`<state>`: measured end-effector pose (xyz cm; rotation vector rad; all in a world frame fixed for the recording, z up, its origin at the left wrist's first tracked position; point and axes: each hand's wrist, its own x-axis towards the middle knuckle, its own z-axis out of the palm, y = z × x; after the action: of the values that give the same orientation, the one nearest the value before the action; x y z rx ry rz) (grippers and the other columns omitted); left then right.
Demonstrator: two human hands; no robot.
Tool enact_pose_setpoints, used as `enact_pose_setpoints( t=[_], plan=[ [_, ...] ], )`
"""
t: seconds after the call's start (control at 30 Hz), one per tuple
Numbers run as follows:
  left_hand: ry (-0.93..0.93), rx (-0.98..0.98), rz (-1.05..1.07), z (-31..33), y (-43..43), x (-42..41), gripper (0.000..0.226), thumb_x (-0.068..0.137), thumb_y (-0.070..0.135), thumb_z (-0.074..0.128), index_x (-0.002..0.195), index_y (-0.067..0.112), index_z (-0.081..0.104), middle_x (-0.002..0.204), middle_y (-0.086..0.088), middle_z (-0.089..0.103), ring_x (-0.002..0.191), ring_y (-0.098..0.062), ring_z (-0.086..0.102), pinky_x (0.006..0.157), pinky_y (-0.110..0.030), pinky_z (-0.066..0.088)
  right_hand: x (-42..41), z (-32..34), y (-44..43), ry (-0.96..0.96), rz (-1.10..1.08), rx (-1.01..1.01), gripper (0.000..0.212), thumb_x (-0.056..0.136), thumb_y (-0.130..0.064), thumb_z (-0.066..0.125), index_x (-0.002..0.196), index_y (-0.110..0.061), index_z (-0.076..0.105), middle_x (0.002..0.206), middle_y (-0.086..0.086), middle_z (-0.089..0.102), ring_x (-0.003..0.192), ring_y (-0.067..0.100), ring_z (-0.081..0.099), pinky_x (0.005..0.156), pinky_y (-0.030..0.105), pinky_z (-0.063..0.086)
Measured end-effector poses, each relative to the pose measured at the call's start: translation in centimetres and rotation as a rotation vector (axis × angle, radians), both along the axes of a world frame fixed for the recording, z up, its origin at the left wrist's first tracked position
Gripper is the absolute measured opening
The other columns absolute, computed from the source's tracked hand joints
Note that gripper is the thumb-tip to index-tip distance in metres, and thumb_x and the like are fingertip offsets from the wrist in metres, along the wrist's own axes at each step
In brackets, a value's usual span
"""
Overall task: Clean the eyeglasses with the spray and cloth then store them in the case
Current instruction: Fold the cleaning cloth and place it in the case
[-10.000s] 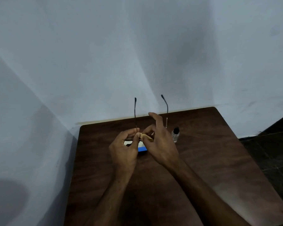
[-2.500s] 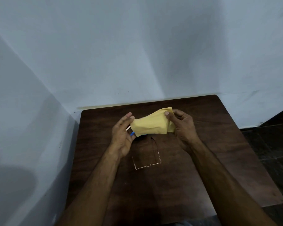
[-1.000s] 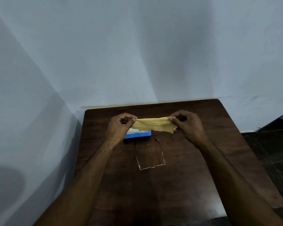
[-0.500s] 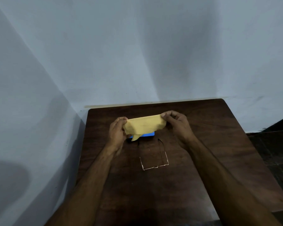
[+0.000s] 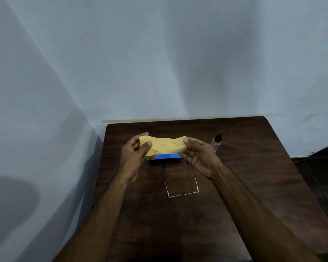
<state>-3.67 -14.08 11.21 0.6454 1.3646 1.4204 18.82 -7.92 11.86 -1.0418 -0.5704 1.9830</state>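
Left hand (image 5: 134,153): yours, thumb pressed over the left end of the yellow cloth (image 5: 165,145), fingers curled behind it.
Right hand (image 5: 197,156): pinches the cloth's right end between thumb and fingers.
Cloth: held loosely spread between your two hands, raised above the blue case (image 5: 167,156).
Case: on the dark wooden surface (image 5: 254,176), partly hidden by cloth and fingers.
Eyeglasses (image 5: 183,194): flat on the surface nearer you than the case, temples open and pointing toward it; untouched.
Spray bottle (image 5: 215,144): clear, black cap, upright just right of your right hand.
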Motion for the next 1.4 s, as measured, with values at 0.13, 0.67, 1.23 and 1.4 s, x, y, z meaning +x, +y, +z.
enact_pose_setpoints(
  t=[0.13, 0.67, 1.23, 1.4],
  plan=[
    [0.060, 0.027, -0.016, -0.1, 0.0, -0.4, 0.043, 0.091, 0.002, 0.075, 0.132, 0.014, 0.070, 0.123, -0.003, 0.076, 0.112, -0.019, 0.075, 0.078, -0.030, 0.066, 0.1, -0.4, 0.1, -0.050, 0.004, 0.013, 0.008, 0.092, -0.001, 0.069, 0.100, -0.002, 0.069, 0.104, 0.017, 0.072, 0.093, 0.024, 0.071, 0.076, 0.034, 0.065],
    [-0.266, 0.023, -0.055, 0.1, 0.8, -0.9, 0.043, 0.086, 0.004, 0.074, 0.128, 0.011, 0.072, 0.130, -0.008, 0.073, 0.116, -0.020, 0.070, 0.080, -0.027, 0.062, -0.1, 0.8, 0.7, -0.155, -0.042, 0.228, 0.013, 0.098, 0.003, 0.057, 0.089, -0.005, 0.063, 0.081, 0.002, 0.065, 0.068, 0.009, 0.063, 0.058, 0.022, 0.057],
    [0.175, 0.079, 0.102, -1.6, 2.1, -0.6, 0.020, 0.094, 0.014, 0.076, 0.112, 0.022, 0.079, 0.113, -0.004, 0.080, 0.113, -0.025, 0.074, 0.093, -0.049, 0.062, 0.3, -0.6, 3.0, -0.377, -0.211, 0.432, 0.022, 0.096, 0.002, 0.059, 0.082, -0.012, 0.068, 0.074, -0.001, 0.064, 0.066, 0.015, 0.054, 0.064, 0.035, 0.044],
    [0.181, 0.051, 0.120, -2.3, 2.4, 0.1, 0.022, 0.095, 0.016, 0.076, 0.116, 0.021, 0.079, 0.118, -0.001, 0.079, 0.116, -0.020, 0.073, 0.095, -0.052, 0.062, -0.6, -1.8, 3.2, -0.409, -0.242, 0.386, 0.012, 0.097, -0.005, 0.065, 0.091, -0.013, 0.071, 0.092, 0.005, 0.068, 0.092, 0.028, 0.059, 0.081, 0.050, 0.050]
  ],
)
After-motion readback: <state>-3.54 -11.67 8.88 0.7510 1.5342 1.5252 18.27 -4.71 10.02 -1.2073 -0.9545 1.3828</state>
